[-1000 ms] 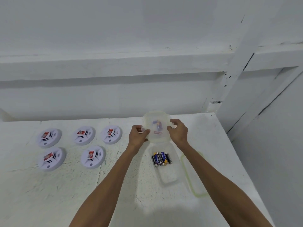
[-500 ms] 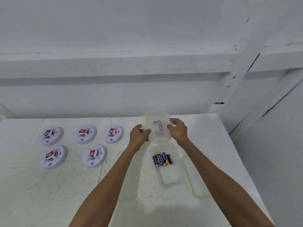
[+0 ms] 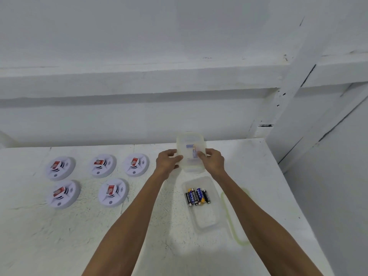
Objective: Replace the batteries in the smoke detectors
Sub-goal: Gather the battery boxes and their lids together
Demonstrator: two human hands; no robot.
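The task was judged to be at its very start. Five smoke detectors (image 3: 113,192) were laid out on the left part of the table (image 3: 59,242), three in a far row and two in a near row, all well apart from the hands. Each bore a red rectangular piece on its upper face; whether that was a battery or a label could not be told. None was being handled, and none was seen opened.

A small clear lidded box (image 3: 190,156) was held up at the far middle of the table, tilted toward the camera. It was gripped at its left edge by the left hand (image 3: 168,162), fingers curled round it, and at its right edge by the right hand (image 3: 212,161), whose thumb was laid on the lid face. Something blue and pale was seen through the plastic, probably batteries, though too blurred to be sure. The lid appeared to be on, so the step in hand was taken to be its opening.

Just nearer, an open clear tray (image 3: 206,220) was set on the table, with a cluster of batteries (image 3: 197,196) lying side by side at its far end. Its green-rimmed lid (image 3: 238,216) was laid just beside it on the right.

Nearly everything was thus judged to be left: all five detectors had yet to be opened and refitted.
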